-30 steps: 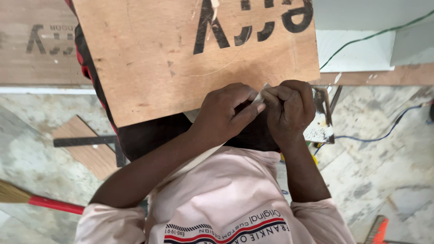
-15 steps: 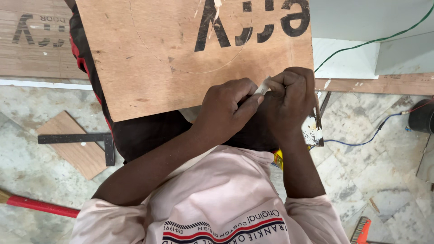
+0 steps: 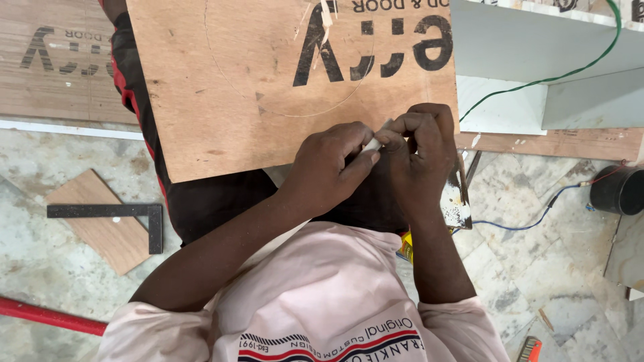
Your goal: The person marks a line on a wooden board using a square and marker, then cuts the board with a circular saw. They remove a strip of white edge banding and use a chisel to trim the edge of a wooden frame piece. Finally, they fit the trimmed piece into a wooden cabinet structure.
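Marble floor [image 3: 40, 268] underneath, plywood board [image 3: 268, 87] lying across the lap.

Pinching a small white piece [image 3: 373, 143] between left hand [image 3: 329, 171] and right hand [image 3: 422, 157], just over the board's near edge, fingertips of both closing narrowly on it and touching each other. Resting dark printed letters and a faint scribed circle on the board's face. Lying to the left on the floor: a black square [image 3: 127, 213] overlapping a small wood offcut [image 3: 100, 231], with a red handle [image 3: 47, 316] nearer the bottom edge. Running to the right: a blue wire [image 3: 530, 218] toward a black pot [image 3: 618, 190], and a green wire [image 3: 557, 77] across a white panel [image 3: 510, 53]. Peeking out beside the right wrist: a paint-flecked blade [image 3: 456, 201].
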